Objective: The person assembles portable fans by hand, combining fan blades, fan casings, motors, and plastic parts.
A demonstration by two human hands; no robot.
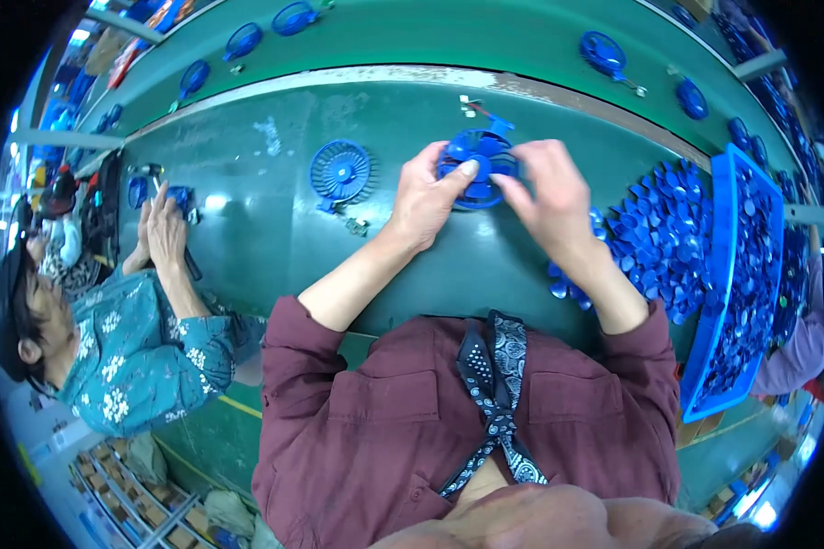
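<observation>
Over the green worktop (pixel 275 265) my left hand (pixel 424 197) grips a small blue fan (pixel 479 166), its thumb pressed on the hub of the fan blade inside the round cage. Short wires with a white connector (pixel 468 106) trail from the fan's far end. At the fan's right rim is my right hand (pixel 551 190), slightly blurred, with thumb and forefinger apart and the fingers bent; contact with the blade or rim is hard to make out. Left of my hands lies a round blue fan cage (pixel 341 171) with a small circuit board (pixel 356 225) beside it.
Loose blue fan blades (pixel 659 233) are heaped at the right, beside a tilted blue tray (pixel 725 302) full of more. Beyond a pale ledge (pixel 412 77), a green belt (pixel 449 37) carries several blue fan parts (pixel 602 53). A co-worker (pixel 146 339) handles parts at the left.
</observation>
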